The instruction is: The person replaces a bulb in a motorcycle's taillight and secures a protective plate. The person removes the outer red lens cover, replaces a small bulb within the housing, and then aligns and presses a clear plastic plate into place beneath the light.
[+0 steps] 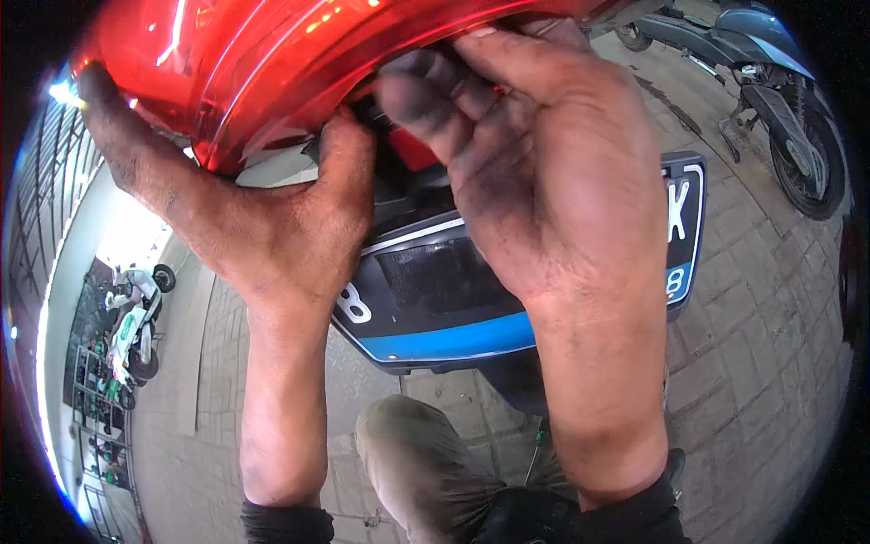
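Note:
A large glossy red translucent cover (pixel 263 82), which looks like a motorcycle's tail light lens, fills the top of the view. My left hand (pixel 263 218) grips its lower left corner, with the thumb by the lower rim and a finger stretched along the far left side. Palm showing and dark with grease, my right hand (pixel 553 163) is at the lower edge further right. Its thumb presses on the rim and its fingers curl up beneath; some fingertips are hidden. Below both hands is a black and blue licence plate (pixel 444 299), partly covered by my right wrist.
A scooter (pixel 788 118) stands at the upper right. On the left, a white and green motorbike (pixel 136 326) is parked near a metal rack (pixel 91 417). Paving bricks (pixel 752 363) cover the ground. My bent knee (pixel 412 453) is under the plate.

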Available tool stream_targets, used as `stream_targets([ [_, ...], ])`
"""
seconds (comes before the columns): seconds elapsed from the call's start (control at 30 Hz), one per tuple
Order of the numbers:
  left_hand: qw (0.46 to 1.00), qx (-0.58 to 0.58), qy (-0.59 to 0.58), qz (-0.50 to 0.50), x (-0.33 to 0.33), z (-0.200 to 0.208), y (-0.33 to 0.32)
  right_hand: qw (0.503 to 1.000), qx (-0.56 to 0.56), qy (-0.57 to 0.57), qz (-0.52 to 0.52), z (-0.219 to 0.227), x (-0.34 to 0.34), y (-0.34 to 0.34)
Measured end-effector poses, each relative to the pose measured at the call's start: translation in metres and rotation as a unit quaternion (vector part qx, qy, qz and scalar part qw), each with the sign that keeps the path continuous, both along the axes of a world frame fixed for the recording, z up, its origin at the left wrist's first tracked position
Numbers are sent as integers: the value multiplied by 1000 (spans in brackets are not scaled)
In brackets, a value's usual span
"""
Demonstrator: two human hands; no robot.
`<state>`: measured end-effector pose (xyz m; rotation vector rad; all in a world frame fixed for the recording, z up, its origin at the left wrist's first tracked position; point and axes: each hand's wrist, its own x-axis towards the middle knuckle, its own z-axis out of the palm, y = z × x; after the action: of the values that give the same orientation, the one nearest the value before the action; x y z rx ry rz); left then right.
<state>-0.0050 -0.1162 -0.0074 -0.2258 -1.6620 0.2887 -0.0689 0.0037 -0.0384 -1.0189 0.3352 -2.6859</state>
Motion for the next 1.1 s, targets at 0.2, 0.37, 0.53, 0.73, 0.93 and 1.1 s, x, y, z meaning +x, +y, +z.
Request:
stream_targets([
  [0.2, 1000, -4, 15, -5, 2, 1, 4, 967, -148, 8, 206, 1, -3, 2],
  [0.37, 1000, -6, 14, 19, 2, 4, 11, 989, -117, -24, 84, 2, -10, -7],
  [0.53, 1000, -6, 11, 26, 2, 2, 1, 983, -105, -125, 78, 8, 0, -15],
  [0.73, 1000, -9, 0, -5, -1, 7, 2, 972, -134, -146, 123, 17, 2, -10],
  [0.93, 999, -2, -7, -37, -6, 5, -1, 984, -69, -99, 127, 8, 0, -5],
  [1.1, 1000, -17, -10, 12, 2, 5, -3, 993, 0, -45, 111, 1, -2, -9],
])
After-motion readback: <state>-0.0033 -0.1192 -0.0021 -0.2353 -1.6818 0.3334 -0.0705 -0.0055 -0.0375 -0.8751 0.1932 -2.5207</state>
